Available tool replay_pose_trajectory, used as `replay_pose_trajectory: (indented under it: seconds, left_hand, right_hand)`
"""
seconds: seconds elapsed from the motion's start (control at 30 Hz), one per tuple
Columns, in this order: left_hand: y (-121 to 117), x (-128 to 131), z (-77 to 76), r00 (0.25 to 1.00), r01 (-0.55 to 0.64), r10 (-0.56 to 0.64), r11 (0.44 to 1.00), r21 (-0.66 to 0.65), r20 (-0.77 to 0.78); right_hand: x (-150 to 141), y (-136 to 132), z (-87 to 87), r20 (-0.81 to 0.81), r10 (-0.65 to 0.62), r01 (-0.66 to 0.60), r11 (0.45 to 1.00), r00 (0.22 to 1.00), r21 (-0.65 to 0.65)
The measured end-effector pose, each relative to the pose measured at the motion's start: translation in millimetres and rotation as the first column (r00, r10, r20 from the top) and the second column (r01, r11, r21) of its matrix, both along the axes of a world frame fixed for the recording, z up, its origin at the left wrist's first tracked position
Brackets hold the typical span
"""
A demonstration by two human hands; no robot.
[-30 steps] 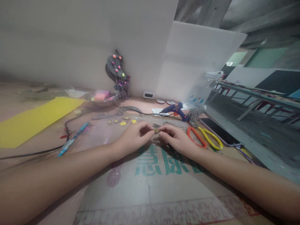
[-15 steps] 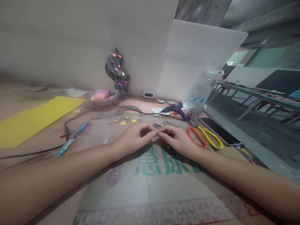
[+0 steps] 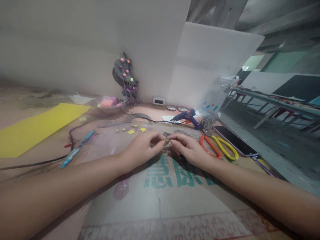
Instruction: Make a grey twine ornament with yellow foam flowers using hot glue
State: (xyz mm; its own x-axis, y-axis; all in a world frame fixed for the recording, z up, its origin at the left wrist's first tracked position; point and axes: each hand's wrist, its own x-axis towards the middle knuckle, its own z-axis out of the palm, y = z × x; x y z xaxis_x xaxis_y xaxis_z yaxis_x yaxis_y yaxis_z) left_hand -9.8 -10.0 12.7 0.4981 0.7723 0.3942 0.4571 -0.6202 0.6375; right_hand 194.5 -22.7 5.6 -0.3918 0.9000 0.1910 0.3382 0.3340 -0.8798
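Observation:
My left hand (image 3: 147, 146) pinches a small yellow piece (image 3: 166, 142) between thumb and forefinger. Its shape is mostly hidden by the fingers. Close against it, my right hand (image 3: 187, 146) is closed in a pinch too; a thin dark bit shows at its fingertips, too small to name. Beyond the left hand lie yellow flower cut-outs (image 3: 131, 132) and several smaller yellow scraps (image 3: 124, 129). Scissors with one red and one yellow handle (image 3: 225, 147) lie beside my right wrist, their blades partly hidden behind the hand.
A blue glue gun (image 3: 187, 117) rests at the back, its cord running left. Near it are grey yarn (image 3: 209, 120) and a phone (image 3: 236, 140). To the left lie a blue pen (image 3: 78, 148) and a yellow sheet (image 3: 42, 128). A grey crescent ornament (image 3: 121, 73) leans on the wall.
My right fingertips have shifted slightly at the yellow piece, and a thin dark bit now shows there. Both arms stay in nearly the same place.

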Motion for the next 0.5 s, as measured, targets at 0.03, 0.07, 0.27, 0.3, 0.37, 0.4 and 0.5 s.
replay_pose_trajectory:
  seconds: [0.03, 0.07, 0.27, 0.3, 0.37, 0.4, 0.5]
  left_hand:
    - [-0.2, 0.0, 0.2, 1.000, -0.005, 0.005, 1.000, 0.006, 0.006]
    - [-0.3, -0.1, 0.3, 1.000, -0.009, 0.009, 1.000, 0.010, 0.012]
    - [-0.6, -0.4, 1.2, 1.000, -0.029, 0.028, 0.998, 0.060, 0.014]
    - [-1.0, -0.5, 1.7, 0.999, -0.031, 0.030, 0.997, 0.066, 0.011]
    - [-2.0, -0.4, 2.9, 1.000, -0.030, 0.030, 0.998, 0.062, 0.010]
    - [-2.5, -0.4, 3.5, 1.000, -0.030, 0.029, 0.998, 0.055, 0.012]
    - [-3.2, -0.2, 3.7, 1.000, -0.024, 0.023, 0.999, 0.038, 0.021]
  right_hand:
    - [-0.4, 0.0, -0.5, -0.025, 0.013, -0.013, 1.000, 1.000, -0.018]
    - [-0.9, -0.1, -0.6, -0.046, 0.025, -0.027, 0.999, 0.999, -0.035]
    - [-3.9, -1.4, 4.2, -0.107, 0.047, -0.061, 0.989, 0.993, -0.134]
    - [-4.0, -1.2, 4.5, -0.113, 0.047, -0.063, 0.988, 0.992, -0.142]
    - [-4.1, -0.1, 4.3, -0.136, 0.050, -0.070, 0.987, 0.989, -0.147]
    - [-4.2, 0.6, 3.8, -0.153, 0.052, -0.074, 0.987, 0.987, -0.145]
    - [-4.8, 2.2, 2.5, -0.182, 0.054, -0.079, 0.988, 0.982, -0.132]
